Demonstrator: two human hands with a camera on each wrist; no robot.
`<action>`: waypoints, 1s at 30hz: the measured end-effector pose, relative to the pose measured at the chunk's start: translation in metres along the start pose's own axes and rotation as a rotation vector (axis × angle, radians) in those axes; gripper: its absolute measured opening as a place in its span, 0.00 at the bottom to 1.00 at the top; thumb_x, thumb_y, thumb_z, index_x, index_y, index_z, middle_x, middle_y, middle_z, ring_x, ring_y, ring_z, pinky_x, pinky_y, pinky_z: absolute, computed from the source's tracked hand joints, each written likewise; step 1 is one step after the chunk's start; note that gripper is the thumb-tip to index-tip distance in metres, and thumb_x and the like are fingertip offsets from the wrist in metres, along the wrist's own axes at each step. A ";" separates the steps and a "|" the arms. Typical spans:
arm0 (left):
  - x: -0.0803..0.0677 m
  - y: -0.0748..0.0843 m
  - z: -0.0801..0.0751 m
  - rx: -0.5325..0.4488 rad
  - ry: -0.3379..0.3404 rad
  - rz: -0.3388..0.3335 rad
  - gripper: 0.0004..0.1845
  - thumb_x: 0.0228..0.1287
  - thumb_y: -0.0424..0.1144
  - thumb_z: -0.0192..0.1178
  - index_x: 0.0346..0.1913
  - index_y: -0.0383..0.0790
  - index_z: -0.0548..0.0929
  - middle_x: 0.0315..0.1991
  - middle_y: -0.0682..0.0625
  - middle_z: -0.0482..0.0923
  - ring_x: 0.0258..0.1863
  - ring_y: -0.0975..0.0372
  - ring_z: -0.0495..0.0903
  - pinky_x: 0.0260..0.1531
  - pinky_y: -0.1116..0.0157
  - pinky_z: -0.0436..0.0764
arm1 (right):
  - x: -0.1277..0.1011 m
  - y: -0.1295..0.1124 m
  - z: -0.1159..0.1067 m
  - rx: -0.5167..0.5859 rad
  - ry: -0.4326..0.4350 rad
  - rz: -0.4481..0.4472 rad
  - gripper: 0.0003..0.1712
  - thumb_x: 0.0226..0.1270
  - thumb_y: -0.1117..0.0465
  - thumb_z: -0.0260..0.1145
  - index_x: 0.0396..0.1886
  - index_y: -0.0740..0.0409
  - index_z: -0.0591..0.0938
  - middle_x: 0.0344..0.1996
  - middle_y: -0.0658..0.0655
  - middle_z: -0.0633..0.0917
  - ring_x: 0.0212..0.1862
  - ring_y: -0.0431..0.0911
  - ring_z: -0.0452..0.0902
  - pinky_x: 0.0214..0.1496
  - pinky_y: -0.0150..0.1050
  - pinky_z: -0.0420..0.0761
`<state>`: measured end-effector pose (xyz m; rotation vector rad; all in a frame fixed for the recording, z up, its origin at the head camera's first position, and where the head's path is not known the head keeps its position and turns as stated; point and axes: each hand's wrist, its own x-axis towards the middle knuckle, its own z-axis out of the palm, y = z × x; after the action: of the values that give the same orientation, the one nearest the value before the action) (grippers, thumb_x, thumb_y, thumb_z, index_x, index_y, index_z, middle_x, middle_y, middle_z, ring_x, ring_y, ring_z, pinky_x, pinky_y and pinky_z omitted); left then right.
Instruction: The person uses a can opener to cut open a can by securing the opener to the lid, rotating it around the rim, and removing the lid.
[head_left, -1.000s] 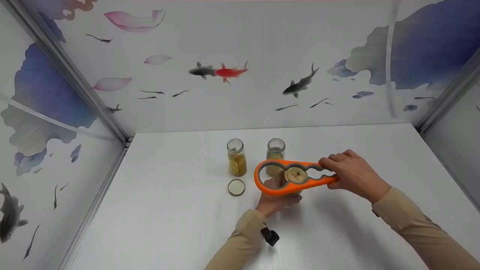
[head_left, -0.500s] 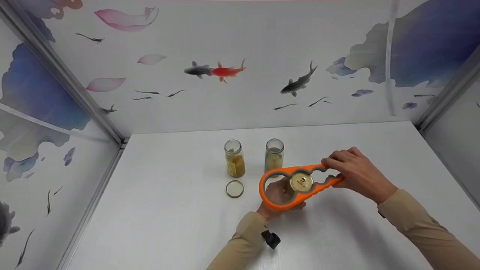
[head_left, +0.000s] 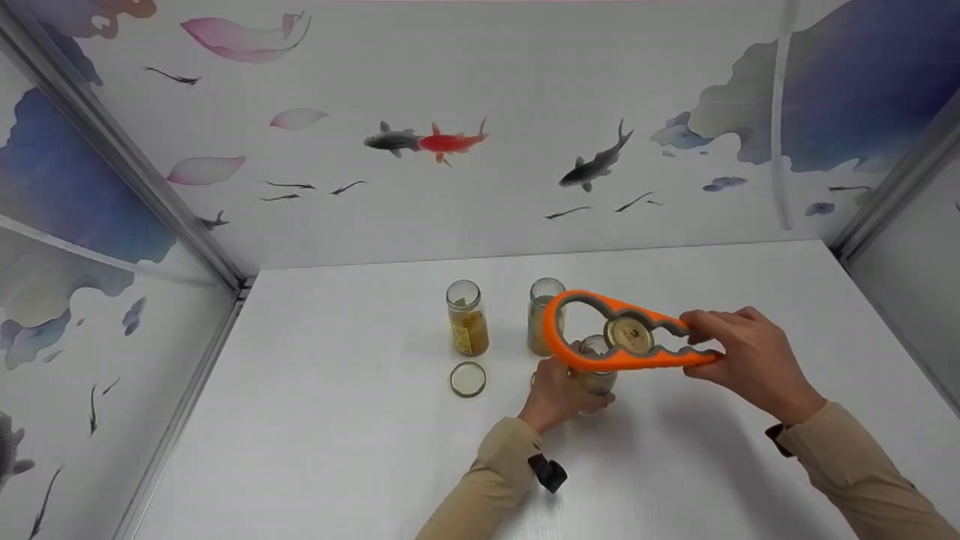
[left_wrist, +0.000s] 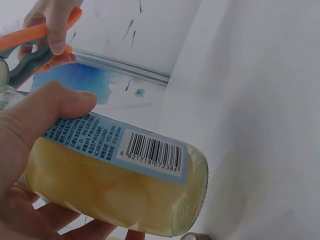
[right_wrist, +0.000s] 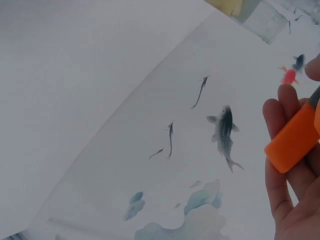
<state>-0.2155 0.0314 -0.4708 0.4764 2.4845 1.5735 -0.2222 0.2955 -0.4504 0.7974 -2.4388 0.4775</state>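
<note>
My left hand grips a glass jar of yellowish fruit pieces; a blue label with a barcode shows in the left wrist view. The jar's mouth shows uncovered just under an orange jar opener in the head view. Its two handles are held by my right hand, whose fingers curl round an orange handle end in the right wrist view. Between the opener's grey toothed inner edges sits a gold lid, tilted and apart from the jar's mouth.
Two jars without lids stand farther back: a left jar and a right jar partly behind the opener. A loose lid lies on the white table. Printed wall panels enclose the back and sides.
My right hand has moved right and up with the opener, carrying the gold lid off the jar. My left hand still holds the jar at nearly the same place.
</note>
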 end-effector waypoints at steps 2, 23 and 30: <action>0.017 -0.017 0.025 0.009 0.081 -0.126 0.30 0.43 0.32 0.77 0.53 0.41 0.78 0.48 0.53 0.81 0.50 0.62 0.77 0.55 0.61 0.73 | -0.003 0.001 -0.003 0.011 0.017 0.041 0.30 0.31 0.68 0.81 0.41 0.56 0.81 0.29 0.53 0.87 0.29 0.43 0.84 0.36 0.39 0.69; 0.068 -0.043 0.039 0.022 0.023 -0.127 0.34 0.41 0.36 0.80 0.57 0.45 0.79 0.42 0.59 0.73 0.45 0.66 0.72 0.53 0.65 0.72 | -0.030 0.008 -0.013 0.004 0.053 0.285 0.28 0.35 0.71 0.78 0.42 0.61 0.81 0.26 0.59 0.86 0.28 0.51 0.75 0.32 0.46 0.69; 0.081 -0.041 0.044 0.057 0.053 -0.119 0.31 0.41 0.36 0.80 0.53 0.44 0.80 0.43 0.57 0.76 0.46 0.65 0.74 0.54 0.66 0.72 | -0.030 0.005 -0.011 0.022 0.072 0.302 0.27 0.35 0.71 0.78 0.41 0.60 0.81 0.26 0.58 0.86 0.28 0.51 0.73 0.32 0.45 0.68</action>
<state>-0.2855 0.0814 -0.5244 0.2915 2.5509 1.4925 -0.2011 0.3178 -0.4600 0.4122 -2.4993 0.6335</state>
